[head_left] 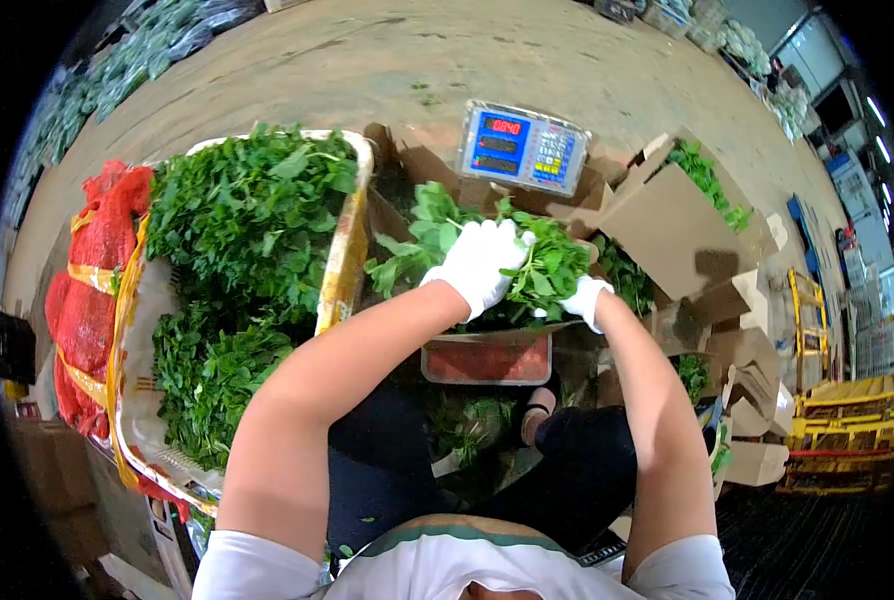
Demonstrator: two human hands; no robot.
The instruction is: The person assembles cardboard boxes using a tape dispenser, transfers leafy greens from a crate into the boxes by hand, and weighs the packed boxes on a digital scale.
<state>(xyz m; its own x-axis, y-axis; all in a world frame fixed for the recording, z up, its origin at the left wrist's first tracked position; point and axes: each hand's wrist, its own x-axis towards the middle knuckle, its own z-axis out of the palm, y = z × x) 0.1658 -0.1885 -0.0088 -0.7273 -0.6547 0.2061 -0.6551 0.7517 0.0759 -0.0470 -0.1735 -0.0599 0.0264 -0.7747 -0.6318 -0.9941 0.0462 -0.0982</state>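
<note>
While the gloved left hand (477,262) and right hand (584,299) are both closed on a bunch of leafy greens (487,250) over the weighing tray (487,358) below the scale display (523,146), the portion seems to be under weighing, so next it probably needs careful adding or removing of leaves.

One scale (523,147), one crate (347,250), perhaps four boxes (667,230).

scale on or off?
On. The grey digital weighing scale shows lit red digits on its blue display panel; the exact reading is too small to tell. It sits beyond the gloved hands holding leafy greens.
</note>
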